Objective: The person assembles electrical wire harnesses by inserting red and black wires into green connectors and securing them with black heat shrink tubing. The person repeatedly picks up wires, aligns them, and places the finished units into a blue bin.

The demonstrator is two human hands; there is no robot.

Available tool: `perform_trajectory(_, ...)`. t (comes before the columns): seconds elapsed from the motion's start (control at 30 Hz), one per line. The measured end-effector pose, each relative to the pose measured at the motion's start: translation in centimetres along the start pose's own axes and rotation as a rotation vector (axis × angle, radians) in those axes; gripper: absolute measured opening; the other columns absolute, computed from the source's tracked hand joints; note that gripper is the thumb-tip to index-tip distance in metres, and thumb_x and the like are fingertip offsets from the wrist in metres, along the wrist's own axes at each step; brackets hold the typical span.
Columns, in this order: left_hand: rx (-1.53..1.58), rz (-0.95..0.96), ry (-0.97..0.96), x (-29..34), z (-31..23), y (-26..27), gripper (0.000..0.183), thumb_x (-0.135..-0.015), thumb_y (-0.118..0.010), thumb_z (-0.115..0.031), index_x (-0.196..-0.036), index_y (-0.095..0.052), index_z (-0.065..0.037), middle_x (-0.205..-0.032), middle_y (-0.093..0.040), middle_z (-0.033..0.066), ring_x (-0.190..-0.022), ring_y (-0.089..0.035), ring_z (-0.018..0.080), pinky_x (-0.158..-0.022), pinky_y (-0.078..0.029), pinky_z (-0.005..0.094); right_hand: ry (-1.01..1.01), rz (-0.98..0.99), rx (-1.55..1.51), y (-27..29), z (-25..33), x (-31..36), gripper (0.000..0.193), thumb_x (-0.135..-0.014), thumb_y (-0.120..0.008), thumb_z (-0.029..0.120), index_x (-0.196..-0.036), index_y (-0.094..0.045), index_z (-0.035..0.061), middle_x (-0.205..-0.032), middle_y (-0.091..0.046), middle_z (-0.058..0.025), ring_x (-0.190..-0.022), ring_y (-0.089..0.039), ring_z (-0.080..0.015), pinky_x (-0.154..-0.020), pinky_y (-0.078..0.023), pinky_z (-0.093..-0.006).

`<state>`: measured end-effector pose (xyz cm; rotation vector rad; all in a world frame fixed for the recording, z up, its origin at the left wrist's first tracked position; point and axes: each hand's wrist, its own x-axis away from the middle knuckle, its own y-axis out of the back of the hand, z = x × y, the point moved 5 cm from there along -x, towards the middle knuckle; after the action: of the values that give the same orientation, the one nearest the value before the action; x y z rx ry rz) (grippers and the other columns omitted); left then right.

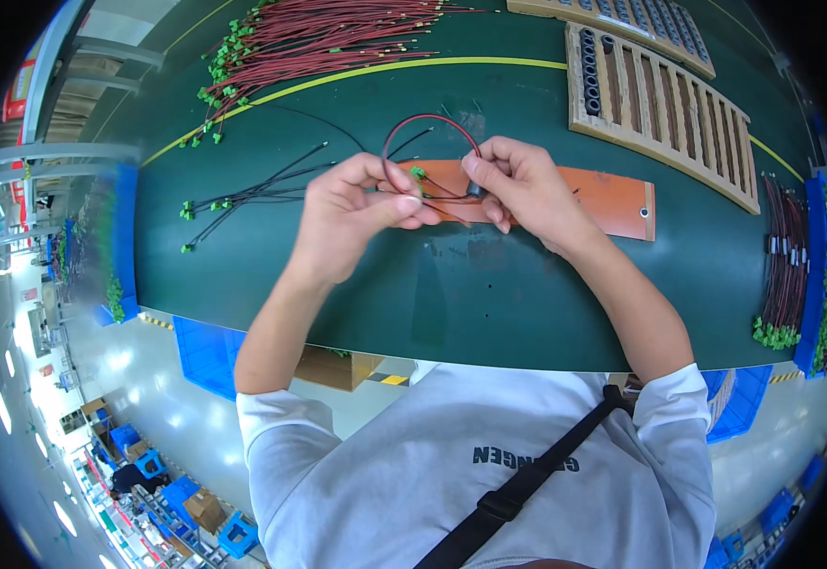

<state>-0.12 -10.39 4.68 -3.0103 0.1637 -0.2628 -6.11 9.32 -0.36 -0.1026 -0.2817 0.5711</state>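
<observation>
Above an orange strip-shaped board (612, 204), my two hands hold a thin red and black cable (429, 117) that arches up in a loop between them. My left hand (352, 211) pinches one part of it, close to a small green connector (418, 174). The fingers of my right hand (532, 190) close on the cable beside a small black ring (476, 191), through which the wire seems to pass. Left of my hands lie several loose black cables (262, 194) with green connectors.
A large pile of red cables (337, 33) with green connectors lies at the far left. Slotted wooden trays with black rings (664, 119) stand far right. A cable bundle (785, 266) lies by a blue bin (814, 275) at the right edge of the green table (366, 303).
</observation>
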Motion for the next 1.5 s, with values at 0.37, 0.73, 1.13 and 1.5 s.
perform_trajectory(0.37, -0.015, -0.082, -0.211, -0.4, 1.0, -1.1, 0.011, -0.1, -0.062, 0.003, -0.105, -0.053, -0.001, -0.112, -0.069, 0.0206, -0.102, -0.075, 0.0326, -0.087, -0.065, 0.0333, -0.064, -0.019, -0.092, 0.2, 0.0, -0.2, 0.029, -0.103, -0.068, 0.029, -0.099, -0.062, 0.0012, -0.076, -0.059, -0.0013, -0.054, -0.054, -0.0055, -0.044, -0.043, -0.0219)
perform_trajectory(0.73, -0.096, -0.069, -0.419, 0.7, 1.7, -1.4, 0.01, -0.1, -0.057, 0.011, -0.101, -0.051, 0.003, -0.115, -0.067, 0.024, -0.107, -0.073, 0.0374, -0.092, -0.064, 0.0394, -0.07, -0.019, -0.14, 0.6, -0.5, -0.3, 0.027, -0.103, -0.068, 0.028, -0.098, -0.061, 0.0019, -0.074, -0.058, -0.0006, -0.055, -0.056, -0.0057, -0.045, -0.044, -0.0216)
perform_trajectory(1.13, -0.684, 0.002, -0.779, 1.1, 1.2, -3.2, 0.014, -0.086, -0.074, 0.013, -0.092, -0.064, 0.005, -0.115, -0.07, 0.0173, -0.104, -0.073, 0.029, -0.091, -0.062, 0.0378, -0.049, -0.045, -0.138, 0.6, 0.3, 0.1, 0.027, -0.1, -0.073, 0.025, -0.104, -0.064, 0.0006, -0.073, -0.063, -0.0018, -0.058, -0.058, -0.0057, -0.048, -0.045, -0.0214)
perform_trajectory(1.5, -0.748, -0.144, -0.769, -1.6, 1.4, -5.3, 0.023, -0.083, -0.078, 0.008, -0.102, -0.07, 0.001, -0.122, -0.069, 0.0166, -0.103, -0.072, 0.0262, -0.085, -0.063, 0.0353, 0.067, -0.162, -0.272, 0.7, -0.3, 1.1, 0.023, -0.105, -0.064, 0.024, -0.105, -0.068, 0.0013, -0.075, -0.069, -0.004, -0.06, -0.062, -0.0063, -0.049, -0.045, -0.0227)
